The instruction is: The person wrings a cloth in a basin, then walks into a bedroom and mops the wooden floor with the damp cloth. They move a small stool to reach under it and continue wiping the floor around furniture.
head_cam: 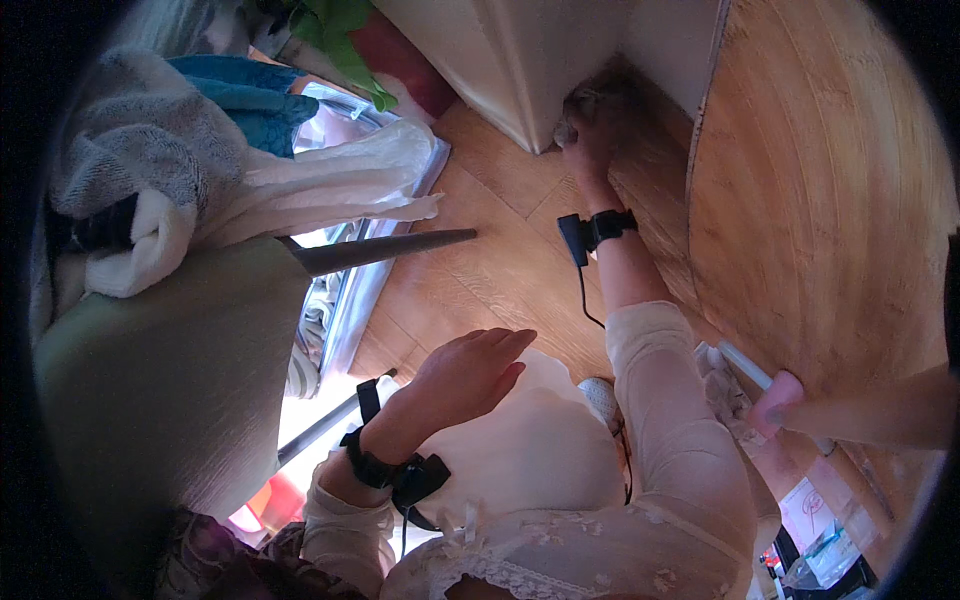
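My right hand [589, 146] reaches down to the wood-look floor [517, 247], into a dark corner beside a cream upright panel [517, 67]. A small pale grey thing [565, 135] shows at its fingers; shadow hides whether they grip it. My left hand [469, 375] hovers palm down over my lap, nothing in it, the thumb apart from the fingers. Both wrists wear black straps with a small black device [576, 238] and a cable. Below my left hand spreads the light cloth of my clothing [532, 442].
At left, a grey-green chair [165, 375] carries heaped clothes [150, 135]; its dark leg [390, 249] juts over the floor. Behind lies a clear plastic storage box [349, 330]. A wooden panel [817, 187] rises at right, above a pink-covered leg [776, 401]. Green leaves [337, 45] hang at the top.
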Demonstrator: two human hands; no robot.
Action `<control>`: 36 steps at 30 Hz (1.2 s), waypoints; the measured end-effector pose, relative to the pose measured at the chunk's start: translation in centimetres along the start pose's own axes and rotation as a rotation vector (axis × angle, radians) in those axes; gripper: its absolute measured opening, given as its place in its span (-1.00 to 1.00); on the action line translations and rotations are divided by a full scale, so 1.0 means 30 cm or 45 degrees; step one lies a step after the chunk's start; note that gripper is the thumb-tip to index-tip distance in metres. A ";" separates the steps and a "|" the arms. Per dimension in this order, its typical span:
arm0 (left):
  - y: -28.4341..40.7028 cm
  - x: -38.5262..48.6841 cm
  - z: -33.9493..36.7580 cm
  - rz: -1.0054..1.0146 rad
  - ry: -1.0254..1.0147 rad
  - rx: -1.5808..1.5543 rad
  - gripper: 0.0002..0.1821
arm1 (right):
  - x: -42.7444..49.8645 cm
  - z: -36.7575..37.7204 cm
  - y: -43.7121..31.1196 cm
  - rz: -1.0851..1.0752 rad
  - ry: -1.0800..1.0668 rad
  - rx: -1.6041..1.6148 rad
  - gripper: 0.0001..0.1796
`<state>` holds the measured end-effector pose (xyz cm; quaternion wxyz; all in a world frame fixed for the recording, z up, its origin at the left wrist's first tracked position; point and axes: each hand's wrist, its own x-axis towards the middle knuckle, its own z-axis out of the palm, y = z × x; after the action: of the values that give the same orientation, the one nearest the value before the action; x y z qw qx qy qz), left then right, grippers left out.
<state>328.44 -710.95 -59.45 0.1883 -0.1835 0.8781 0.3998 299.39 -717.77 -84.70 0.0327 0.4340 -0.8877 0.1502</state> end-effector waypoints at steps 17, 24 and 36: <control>-0.014 0.069 -0.039 -0.095 -0.167 0.077 -0.55 | -0.042 0.043 0.042 -0.217 0.084 0.291 -0.36; -0.039 0.098 -0.001 -0.035 -0.083 0.000 -0.57 | 0.073 0.078 0.144 0.214 0.543 0.530 -0.42; -0.125 0.286 0.108 -0.010 -0.271 0.176 -0.61 | -0.076 -0.015 0.169 -0.157 0.289 -0.036 -0.52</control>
<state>323.41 -712.24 -67.89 0.2941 -0.1301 0.8780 0.3547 296.81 -712.96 -85.90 0.1483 0.4676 -0.8519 0.1835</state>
